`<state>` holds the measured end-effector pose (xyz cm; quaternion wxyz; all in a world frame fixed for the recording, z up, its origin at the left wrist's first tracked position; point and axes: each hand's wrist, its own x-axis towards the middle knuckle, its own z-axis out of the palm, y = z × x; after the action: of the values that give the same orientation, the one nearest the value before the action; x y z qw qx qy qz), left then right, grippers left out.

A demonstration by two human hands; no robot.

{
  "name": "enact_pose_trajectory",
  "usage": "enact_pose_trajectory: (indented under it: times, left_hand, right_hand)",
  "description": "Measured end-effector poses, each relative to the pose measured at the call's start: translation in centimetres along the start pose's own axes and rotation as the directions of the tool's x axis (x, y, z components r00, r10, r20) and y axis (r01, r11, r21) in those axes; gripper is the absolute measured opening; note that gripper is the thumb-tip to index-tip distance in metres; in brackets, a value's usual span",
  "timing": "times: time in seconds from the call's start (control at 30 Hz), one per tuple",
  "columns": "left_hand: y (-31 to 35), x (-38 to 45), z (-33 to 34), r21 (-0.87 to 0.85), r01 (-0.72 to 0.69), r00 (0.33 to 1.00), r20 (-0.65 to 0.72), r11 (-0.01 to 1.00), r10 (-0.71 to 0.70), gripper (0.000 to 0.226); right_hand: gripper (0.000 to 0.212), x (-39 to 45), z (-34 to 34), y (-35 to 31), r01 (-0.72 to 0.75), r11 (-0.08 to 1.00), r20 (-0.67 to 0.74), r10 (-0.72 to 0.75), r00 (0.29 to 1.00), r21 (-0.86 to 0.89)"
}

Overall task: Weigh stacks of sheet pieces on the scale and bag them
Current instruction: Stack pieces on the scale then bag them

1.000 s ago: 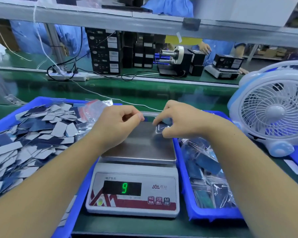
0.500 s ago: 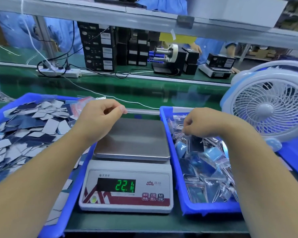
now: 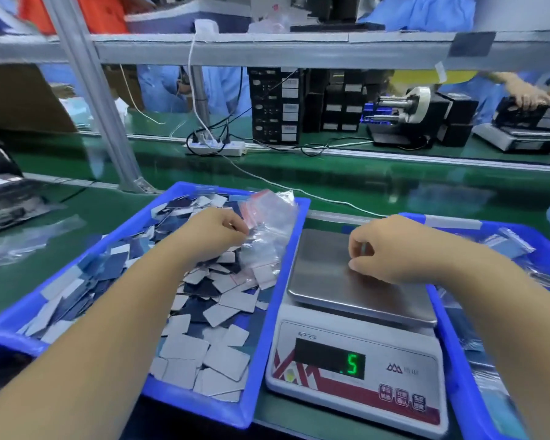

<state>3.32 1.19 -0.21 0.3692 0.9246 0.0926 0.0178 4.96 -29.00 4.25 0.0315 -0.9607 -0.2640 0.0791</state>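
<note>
A: Since half a second ago the left hand (image 3: 218, 231) has gone from the near corner of the scale out over the left blue plastic tray (image 3: 261, 344), and the right hand (image 3: 381, 249) has come back from the right-hand tray to hover above the pan. The readout has dropped from 22.1 to a lone 5

B: What's the left hand holding?

A: Its fingers are curled at the edge of the heap of clear zip bags with red strips (image 3: 267, 223), seemingly pinching one. Whether it has a single bag I can't tell. The loose grey and dark-blue sheet pieces (image 3: 204, 312) lie all through that tray, touching the bags

B: So the step is fetching a fresh bag?

A: I'd judge so. Best to peel off just one by its mouth edge, since the film looks clingy and several could lift together

B: And the scale?

A: The white digital scale with the steel pan (image 3: 356, 281) sits between the trays, its pan bare. The right hand's fingers are bent in with the tips together; if they hold anything, it's hidden. Keep that hand off the pan so the green display (image 3: 351, 363) settles before the next stack goes on

B: Finished bags?

A: In the right blue tray (image 3: 451, 360), just beside the scale
</note>
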Motion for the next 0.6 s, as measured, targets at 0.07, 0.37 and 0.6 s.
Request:
enact_pose_trajectory:
  times: [0.07,0.37,0.6]
  left_hand:
    - [-0.4,-0.4,-0.8,0.075,0.020,0.999,0.045,0.997,-0.023,0.008]
    - [-3.1,-2.5,-1.7,0.224,0.021,1.000,-0.004,0.974,-0.021,0.014]
    - [-3.5,-2.0,-1.5,0.520,-0.002,0.985,0.148,0.854,-0.088,0.080]
  right_hand:
    - [0.014,0.9,0.2,-1.1,0.052,0.999,-0.012,-0.052,0.999,0.004]
    - [0.008,1.7,3.9,-1.9,0.324,0.942,-0.368,-0.270,0.890,0.092]
    - [0.009,1.0,3.8,-3.3,0.390,0.901,-0.394,-0.294,0.871,0.190]
